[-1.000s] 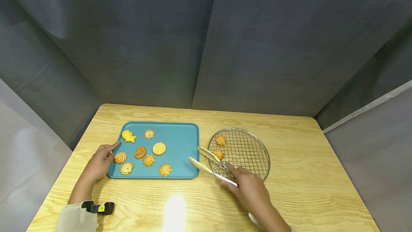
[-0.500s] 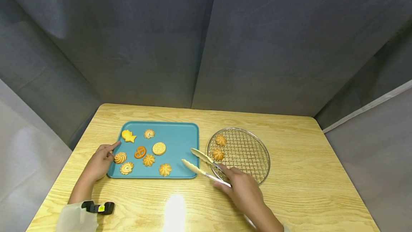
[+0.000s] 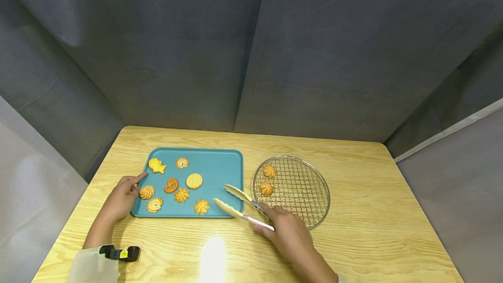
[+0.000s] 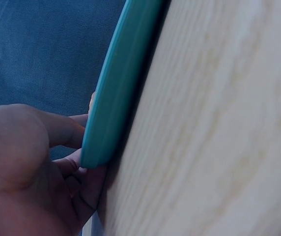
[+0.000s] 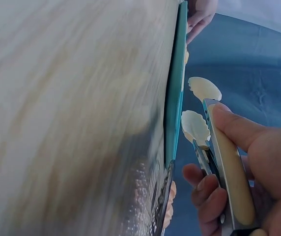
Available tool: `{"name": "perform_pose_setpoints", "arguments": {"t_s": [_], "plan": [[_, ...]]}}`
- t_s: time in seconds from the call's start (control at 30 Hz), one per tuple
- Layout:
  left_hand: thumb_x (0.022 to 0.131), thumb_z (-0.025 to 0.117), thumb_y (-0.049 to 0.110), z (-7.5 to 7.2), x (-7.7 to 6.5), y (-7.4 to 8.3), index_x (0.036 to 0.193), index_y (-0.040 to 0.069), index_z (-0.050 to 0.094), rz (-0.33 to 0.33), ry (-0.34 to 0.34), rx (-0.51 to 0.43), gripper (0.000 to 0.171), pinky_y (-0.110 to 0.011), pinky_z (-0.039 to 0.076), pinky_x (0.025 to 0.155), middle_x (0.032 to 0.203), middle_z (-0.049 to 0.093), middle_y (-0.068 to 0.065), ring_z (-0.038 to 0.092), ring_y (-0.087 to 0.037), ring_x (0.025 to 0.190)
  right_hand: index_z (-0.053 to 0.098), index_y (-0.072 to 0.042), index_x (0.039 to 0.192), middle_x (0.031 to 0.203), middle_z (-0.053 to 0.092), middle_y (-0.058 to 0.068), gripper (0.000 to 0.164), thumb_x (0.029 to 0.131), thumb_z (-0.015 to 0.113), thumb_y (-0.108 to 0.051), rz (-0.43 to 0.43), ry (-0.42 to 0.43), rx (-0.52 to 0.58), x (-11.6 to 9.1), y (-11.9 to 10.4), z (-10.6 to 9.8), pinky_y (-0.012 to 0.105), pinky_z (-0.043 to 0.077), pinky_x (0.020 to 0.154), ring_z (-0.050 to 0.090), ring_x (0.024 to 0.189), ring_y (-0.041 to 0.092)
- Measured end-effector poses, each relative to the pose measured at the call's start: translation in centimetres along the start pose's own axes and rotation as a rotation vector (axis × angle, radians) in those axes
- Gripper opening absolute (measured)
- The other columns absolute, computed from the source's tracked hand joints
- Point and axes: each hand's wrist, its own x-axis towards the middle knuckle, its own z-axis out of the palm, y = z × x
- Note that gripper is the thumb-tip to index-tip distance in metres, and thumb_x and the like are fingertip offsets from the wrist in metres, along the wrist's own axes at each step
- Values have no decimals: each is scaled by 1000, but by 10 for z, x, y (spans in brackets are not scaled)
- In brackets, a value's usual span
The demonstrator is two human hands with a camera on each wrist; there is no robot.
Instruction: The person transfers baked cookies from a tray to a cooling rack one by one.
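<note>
Head view: the right hand (image 3: 288, 230) is gripping tongs (image 3: 229, 208) (tips standing apart) over the blue tray's (image 3: 216, 165) near right corner. The left hand (image 3: 122, 196) is pinching the tray's left edge.

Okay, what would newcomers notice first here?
Probably the blue tray of cookies on the left of the table, held by the left hand. Next, open tongs in the right hand, partly over the tray. To its right sits a round rack with two more cookies.

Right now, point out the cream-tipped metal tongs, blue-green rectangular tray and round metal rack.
Cream-tipped metal tongs (image 3: 229, 208): head view, lower tip.
Blue-green rectangular tray (image 3: 220, 167): head view, bare floor.
Round metal rack (image 3: 300, 182): head view, bare mesh.
</note>
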Motion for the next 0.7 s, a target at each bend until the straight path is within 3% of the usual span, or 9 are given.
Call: {"name": "perform_pose_setpoints", "arguments": {"t_s": [0.2,0.53,0.7], "plan": [[107,37,0,1,-1,1,156,-2,40,-2,2,2,49,-34,39,69,130,46,-25,49,-26,87,67,-22,140,109,75,0,62,88,75,-54,-21,6,9,1,-5,5,44,55,79,70,90,20],[107,37,0,0,-1,2,156,-2,41,5,1,8,49,-35,39,68,129,46,-25,49,-26,86,68,-21,139,90,68,-5,62,88,73,-56,-51,-4,18,4,-13,12,36,51,67,58,70,9],[107,37,0,0,0,2,156,-2,41,4,1,12,49,-36,39,69,129,46,-26,50,-26,87,67,-21,140,109,75,1,63,89,72,-57,-70,-11,18,6,-18,15,42,56,74,70,87,20]]}}
